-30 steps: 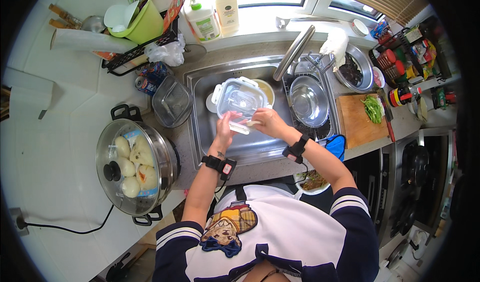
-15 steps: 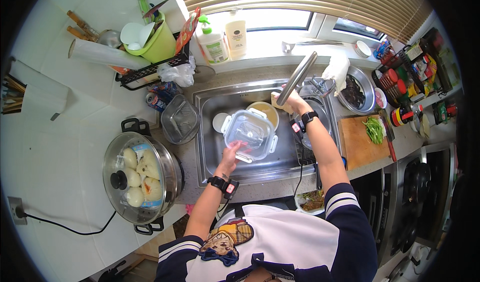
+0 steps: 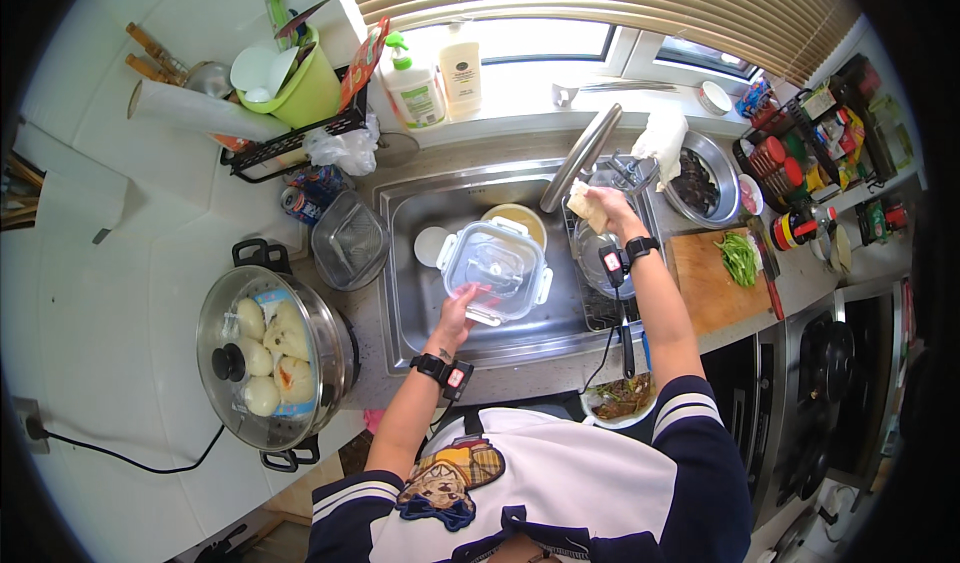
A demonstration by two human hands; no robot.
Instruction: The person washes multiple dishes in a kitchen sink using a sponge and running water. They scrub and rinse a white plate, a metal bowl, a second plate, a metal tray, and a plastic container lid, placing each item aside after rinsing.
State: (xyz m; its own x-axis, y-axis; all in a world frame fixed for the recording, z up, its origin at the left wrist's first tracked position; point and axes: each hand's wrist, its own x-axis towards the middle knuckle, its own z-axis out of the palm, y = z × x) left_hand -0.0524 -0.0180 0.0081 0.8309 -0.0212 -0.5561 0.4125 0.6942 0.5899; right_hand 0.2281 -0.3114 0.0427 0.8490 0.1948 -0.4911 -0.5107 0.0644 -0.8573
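My left hand (image 3: 456, 315) grips the near edge of a clear food-container lid (image 3: 494, 263) with white clip tabs, held over the sink (image 3: 420, 335). In my right hand (image 3: 614, 210) is a tan sponge (image 3: 586, 207), pinched just right of the steel faucet (image 3: 582, 155). Beneath the lid, partly hidden, sits a yellowish bowl (image 3: 522, 221). A small white round dish (image 3: 431, 246) lies left of it in the sink. Below my right hand a clear glass lid or bowl (image 3: 598, 261) rests on a dark rack.
Left of the sink stand a clear glass container (image 3: 348, 241) and a lidded steamer (image 3: 345, 358) with buns. To the right are a steel bowl (image 3: 722, 168) of dark food and a cutting board (image 3: 700, 293) with green vegetables and a knife (image 3: 774, 295). Soap bottles (image 3: 414, 93) line the sill.
My right hand has moved right and away from under the faucet, with the sponge still in it. The left hand and the lid have barely moved.
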